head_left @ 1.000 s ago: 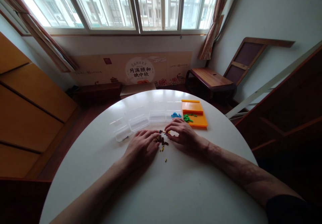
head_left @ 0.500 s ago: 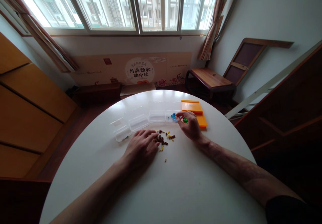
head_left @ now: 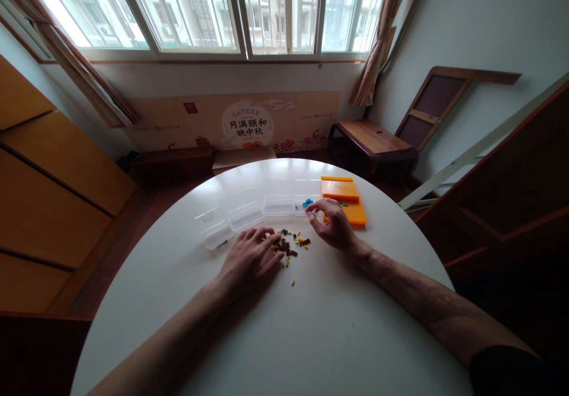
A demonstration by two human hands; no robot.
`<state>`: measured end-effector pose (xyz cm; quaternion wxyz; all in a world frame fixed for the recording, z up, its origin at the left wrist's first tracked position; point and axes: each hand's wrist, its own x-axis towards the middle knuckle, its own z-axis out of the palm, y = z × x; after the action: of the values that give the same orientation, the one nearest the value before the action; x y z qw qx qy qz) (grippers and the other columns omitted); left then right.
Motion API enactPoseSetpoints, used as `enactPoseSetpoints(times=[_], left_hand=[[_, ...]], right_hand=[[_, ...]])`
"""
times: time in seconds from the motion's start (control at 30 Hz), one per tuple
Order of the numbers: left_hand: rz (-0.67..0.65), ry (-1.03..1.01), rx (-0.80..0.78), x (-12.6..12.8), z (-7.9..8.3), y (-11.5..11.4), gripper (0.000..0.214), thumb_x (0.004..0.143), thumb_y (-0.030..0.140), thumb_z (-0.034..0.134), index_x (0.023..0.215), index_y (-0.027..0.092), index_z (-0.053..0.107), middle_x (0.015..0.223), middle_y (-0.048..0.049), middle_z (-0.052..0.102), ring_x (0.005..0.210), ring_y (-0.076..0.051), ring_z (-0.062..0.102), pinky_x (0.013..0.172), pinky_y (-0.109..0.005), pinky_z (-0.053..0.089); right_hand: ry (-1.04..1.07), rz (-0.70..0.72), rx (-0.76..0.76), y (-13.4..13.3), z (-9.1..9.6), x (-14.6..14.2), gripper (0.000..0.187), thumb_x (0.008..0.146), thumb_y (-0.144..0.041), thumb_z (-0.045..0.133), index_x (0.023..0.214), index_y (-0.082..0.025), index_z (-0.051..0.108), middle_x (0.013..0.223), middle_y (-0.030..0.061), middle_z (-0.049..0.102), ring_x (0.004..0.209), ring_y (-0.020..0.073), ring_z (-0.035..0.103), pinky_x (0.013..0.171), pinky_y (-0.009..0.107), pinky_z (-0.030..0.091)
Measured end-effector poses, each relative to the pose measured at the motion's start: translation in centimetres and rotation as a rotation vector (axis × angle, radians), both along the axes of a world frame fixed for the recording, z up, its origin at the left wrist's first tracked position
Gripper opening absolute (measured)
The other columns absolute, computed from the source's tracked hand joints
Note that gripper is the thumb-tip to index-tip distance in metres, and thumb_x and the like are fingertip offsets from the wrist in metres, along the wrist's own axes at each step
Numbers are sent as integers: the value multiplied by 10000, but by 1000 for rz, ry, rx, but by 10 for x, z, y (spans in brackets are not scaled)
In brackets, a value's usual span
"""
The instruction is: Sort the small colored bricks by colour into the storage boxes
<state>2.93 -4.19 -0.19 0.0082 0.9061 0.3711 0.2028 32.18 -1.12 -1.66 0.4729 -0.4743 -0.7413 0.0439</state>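
My left hand lies flat on the white round table, fingers stretched, their tips at the edge of a small pile of tiny brown, yellow and blue pieces. To the right of the pile, my right hand has its fingers curled and pinched together at the front of a clear box holding blue pieces. What the pinch holds, if anything, is too small to see. An open orange box sits just behind the right hand.
A row of open clear plastic boxes runs left from the blue one. One yellow piece lies apart, nearer me. Beyond the table are a wooden bench, a printed cardboard panel and windows.
My right hand left the pile, reached back right to the box with blue pieces, and has now drawn slightly back toward me. The left hand has stayed put at the pile.
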Motion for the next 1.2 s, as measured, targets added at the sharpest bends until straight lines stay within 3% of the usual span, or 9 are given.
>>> enactPoseSetpoints(times=[0.2, 0.33, 0.53, 0.73, 0.97, 1.2], left_hand=[[-6, 17, 2, 0, 1, 1, 448, 1088, 448, 608, 1507, 290, 628, 1493, -89, 650, 1330, -320, 602, 1129, -503, 483], [-11, 12, 1, 1, 3, 0, 391, 1085, 429, 612, 1452, 300, 656, 1500, -78, 653, 1328, -314, 611, 1123, -495, 481], [-16, -47, -4, 1, 3, -1, 224, 1064, 400, 652, 1243, 286, 724, 1409, -73, 709, 1238, -302, 662, 1091, -497, 498], [-17, -73, -1, 2, 3, 0, 201, 1080, 358, 622, 1222, 272, 736, 1351, -75, 742, 1188, -277, 682, 1059, -473, 510], [-56, -91, -19, 0, 5, 0, 169, 1094, 330, 600, 1069, 263, 752, 1187, -46, 797, 1114, -247, 701, 1042, -442, 479], [40, -139, -29, 7, 6, 5, 187, 1090, 343, 605, 1016, 250, 749, 1037, -41, 797, 963, -234, 696, 945, -408, 483]], right_hand=[[-20, 22, 12, -3, 4, -2, 84, 977, -204, 669, 943, -252, 728, 906, 25, 771, 921, 252, 686, 1018, 439, 497], [-29, 30, -2, -3, 4, -2, 91, 982, -208, 665, 937, -255, 728, 902, 28, 773, 927, 255, 689, 1010, 441, 503], [-31, 51, 2, -3, 4, -1, 105, 994, -215, 654, 930, -259, 725, 920, 26, 780, 942, 257, 698, 1021, 456, 508], [-42, 51, -6, -3, 5, -2, 113, 999, -234, 642, 925, -262, 723, 907, 33, 771, 946, 262, 691, 1023, 460, 514], [-38, 66, -5, -3, 4, -2, 105, 989, -231, 647, 919, -259, 721, 901, 26, 770, 926, 250, 693, 1062, 467, 500], [-54, 73, -13, -1, 2, -3, 91, 976, -213, 663, 931, -263, 725, 923, 25, 780, 938, 253, 702, 1085, 469, 501]])
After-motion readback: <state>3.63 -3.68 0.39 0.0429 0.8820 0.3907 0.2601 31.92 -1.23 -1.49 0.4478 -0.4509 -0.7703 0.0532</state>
